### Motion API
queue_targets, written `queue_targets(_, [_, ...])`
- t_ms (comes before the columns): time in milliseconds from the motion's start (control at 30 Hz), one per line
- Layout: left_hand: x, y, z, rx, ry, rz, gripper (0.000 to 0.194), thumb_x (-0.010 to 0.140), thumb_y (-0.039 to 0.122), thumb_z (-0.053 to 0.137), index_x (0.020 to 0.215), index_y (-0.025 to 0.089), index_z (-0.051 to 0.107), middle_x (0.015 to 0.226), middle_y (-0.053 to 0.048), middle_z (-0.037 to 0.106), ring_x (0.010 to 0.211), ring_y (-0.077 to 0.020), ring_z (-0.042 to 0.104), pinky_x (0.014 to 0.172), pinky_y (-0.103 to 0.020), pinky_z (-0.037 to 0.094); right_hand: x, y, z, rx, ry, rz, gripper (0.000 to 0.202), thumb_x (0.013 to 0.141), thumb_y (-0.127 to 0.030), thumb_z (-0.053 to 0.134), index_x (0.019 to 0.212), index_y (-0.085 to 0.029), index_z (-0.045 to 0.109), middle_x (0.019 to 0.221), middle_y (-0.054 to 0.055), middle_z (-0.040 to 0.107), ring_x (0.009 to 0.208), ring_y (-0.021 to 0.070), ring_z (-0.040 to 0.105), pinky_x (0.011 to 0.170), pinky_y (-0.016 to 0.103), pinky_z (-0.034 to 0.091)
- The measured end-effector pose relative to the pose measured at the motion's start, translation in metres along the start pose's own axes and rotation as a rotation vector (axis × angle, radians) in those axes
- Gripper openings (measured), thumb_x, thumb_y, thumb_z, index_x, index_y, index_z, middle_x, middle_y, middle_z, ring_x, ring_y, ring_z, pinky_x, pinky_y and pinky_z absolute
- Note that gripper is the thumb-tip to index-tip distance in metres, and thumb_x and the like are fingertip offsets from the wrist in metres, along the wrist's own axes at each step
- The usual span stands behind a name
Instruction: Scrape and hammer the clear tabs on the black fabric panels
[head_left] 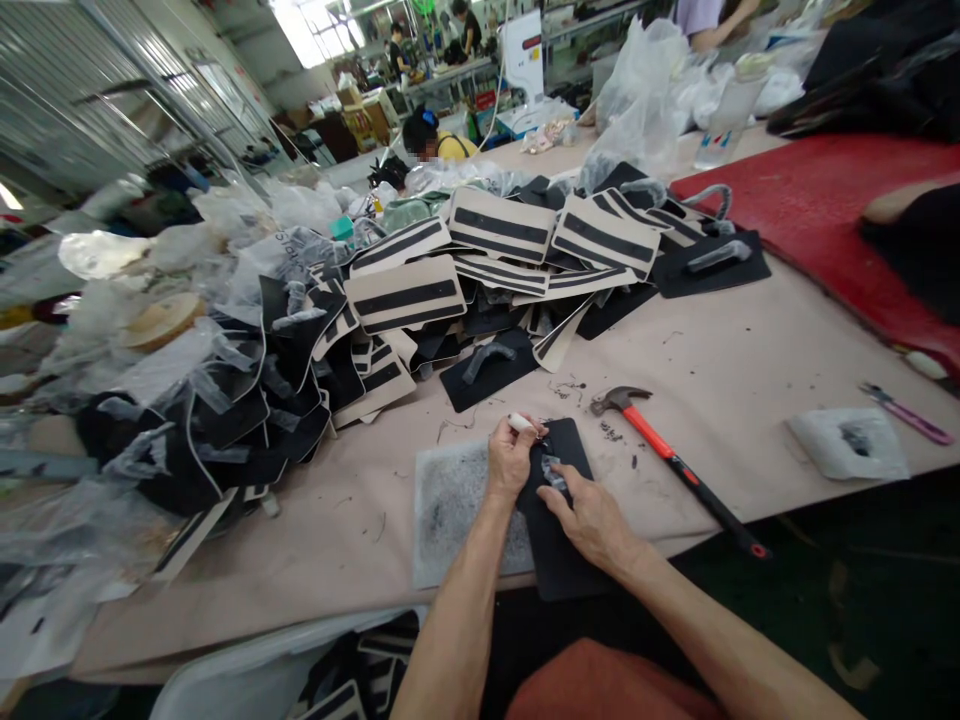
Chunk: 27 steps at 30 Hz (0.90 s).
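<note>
My left hand (510, 458) is closed around a short white cylinder (523, 424) near the far end of a black panel (564, 560). What the cylinder is, I cannot make out. On the same panel, my right hand (596, 515) grips a plastic-wrapped handle (553, 472) between thumb and fingers. The panel lies partly over a speckled grey-white slab (457, 515) and reaches past the table's front edge. To the right of my hands rests a claw hammer (660, 445) with a red and black grip.
A heap of panels (405, 295) with wrapped handles spreads across the table (720, 370). Pink-handled snippers (911, 412) and a white packet (851, 445) lie at right. Below the front edge stands a white bin (217, 680) holding panels. Another person (450, 145) sits beyond the heap.
</note>
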<state>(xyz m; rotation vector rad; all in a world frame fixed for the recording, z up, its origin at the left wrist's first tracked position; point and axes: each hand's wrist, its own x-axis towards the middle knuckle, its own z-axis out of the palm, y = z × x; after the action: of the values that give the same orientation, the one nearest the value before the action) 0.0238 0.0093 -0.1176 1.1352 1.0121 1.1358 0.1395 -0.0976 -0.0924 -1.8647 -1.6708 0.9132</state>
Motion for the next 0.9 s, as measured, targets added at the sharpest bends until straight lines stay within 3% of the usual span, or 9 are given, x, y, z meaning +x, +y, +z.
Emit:
queue_targets(133, [0.002, 0.012, 0.001, 0.253, -0.117, 0.111, 0.016, 0.088, 0.028, 0.061, 0.101, 0.018, 0.058, 0.086, -0.004, 0.071, 0.083, -0.0177, 0.071, 0.081, -0.029, 0.055, -0.002, -0.002, -0.002, 0.036, -0.011, 0.016, 0.046, 0.097, -0.044, 0.044, 0.13, -0.014, 0.055, 0.107, 0.016, 0.071, 0.098, 0.0295, 0.068, 0.083, 0.038, 0.049])
queue_targets(267, [0.001, 0.017, 0.001, 0.444, -0.274, 0.229, 0.014, 0.087, 0.019, 0.057, 0.101, 0.019, 0.059, 0.089, -0.003, 0.07, 0.081, -0.0159, 0.067, 0.077, -0.027, 0.052, -0.006, 0.003, -0.021, 0.177, -0.047, -0.053, 0.05, 0.098, -0.043, 0.044, 0.14, -0.016, 0.047, 0.104, 0.01, 0.07, 0.088, 0.0224, 0.066, 0.08, 0.034, 0.05])
queue_targets(367, [-0.001, 0.011, 0.002, 0.464, -0.277, 0.267, 0.013, 0.089, 0.019, 0.056, 0.101, 0.02, 0.059, 0.09, -0.003, 0.07, 0.081, -0.0159, 0.066, 0.076, -0.027, 0.052, -0.005, 0.027, -0.049, 0.057, 0.195, -0.087, 0.045, 0.099, -0.041, 0.042, 0.136, -0.017, 0.048, 0.104, 0.01, 0.066, 0.091, 0.0223, 0.063, 0.084, 0.035, 0.049])
queue_targets(467, [-0.004, 0.004, 0.002, 0.449, -0.244, 0.283, 0.015, 0.088, 0.018, 0.057, 0.102, 0.02, 0.059, 0.089, -0.002, 0.07, 0.08, -0.016, 0.067, 0.077, -0.027, 0.053, 0.0, 0.065, -0.077, -0.344, 0.377, 0.014, 0.039, 0.093, -0.037, 0.052, 0.123, -0.012, 0.056, 0.111, 0.018, 0.06, 0.103, 0.0309, 0.057, 0.089, 0.043, 0.046])
queue_targets(533, [-0.004, 0.001, 0.001, 0.431, -0.241, 0.291, 0.016, 0.087, 0.018, 0.058, 0.102, 0.02, 0.059, 0.089, -0.002, 0.071, 0.081, -0.0161, 0.067, 0.078, -0.027, 0.053, 0.004, 0.085, -0.091, -0.502, 0.293, 0.14, 0.029, 0.088, -0.029, 0.055, 0.111, -0.011, 0.059, 0.105, 0.019, 0.059, 0.096, 0.0316, 0.057, 0.081, 0.043, 0.046])
queue_targets(600, [-0.004, 0.0, 0.0, 0.411, -0.248, 0.298, 0.017, 0.087, 0.018, 0.059, 0.103, 0.02, 0.061, 0.09, -0.003, 0.071, 0.082, -0.0164, 0.068, 0.079, -0.028, 0.053, 0.006, 0.096, -0.1, -0.389, 0.177, 0.283, 0.015, 0.083, -0.021, 0.055, 0.096, -0.014, 0.059, 0.091, 0.014, 0.058, 0.081, 0.0259, 0.057, 0.069, 0.037, 0.046])
queue_targets(767, [-0.004, 0.0, -0.001, 0.4, -0.26, 0.294, 0.017, 0.086, 0.021, 0.061, 0.103, 0.02, 0.063, 0.089, -0.003, 0.072, 0.083, -0.0173, 0.068, 0.079, -0.028, 0.053, 0.01, 0.073, -0.109, 0.379, -0.074, 0.524, 0.007, 0.079, -0.027, 0.052, 0.079, -0.02, 0.05, 0.066, 0.001, 0.05, 0.051, 0.0133, 0.044, 0.046, 0.027, 0.039])
queue_targets(833, [-0.004, 0.001, -0.001, 0.399, -0.254, 0.288, 0.015, 0.086, 0.021, 0.06, 0.101, 0.019, 0.063, 0.088, -0.003, 0.072, 0.081, -0.0171, 0.068, 0.078, -0.028, 0.053, 0.008, 0.05, -0.113, 0.448, -0.062, 0.506, 0.018, 0.087, -0.037, 0.043, 0.082, -0.021, 0.048, 0.064, -0.002, 0.047, 0.044, 0.0111, 0.038, 0.041, 0.025, 0.035])
queue_targets(900, [-0.004, 0.001, 0.0, 0.398, -0.253, 0.275, 0.015, 0.087, 0.021, 0.059, 0.101, 0.019, 0.063, 0.088, -0.003, 0.072, 0.08, -0.0168, 0.068, 0.077, -0.027, 0.053, 0.005, 0.025, -0.119, 0.432, 0.049, 0.398, 0.03, 0.092, -0.048, 0.035, 0.085, -0.022, 0.048, 0.06, -0.004, 0.043, 0.041, 0.0111, 0.035, 0.04, 0.025, 0.031])
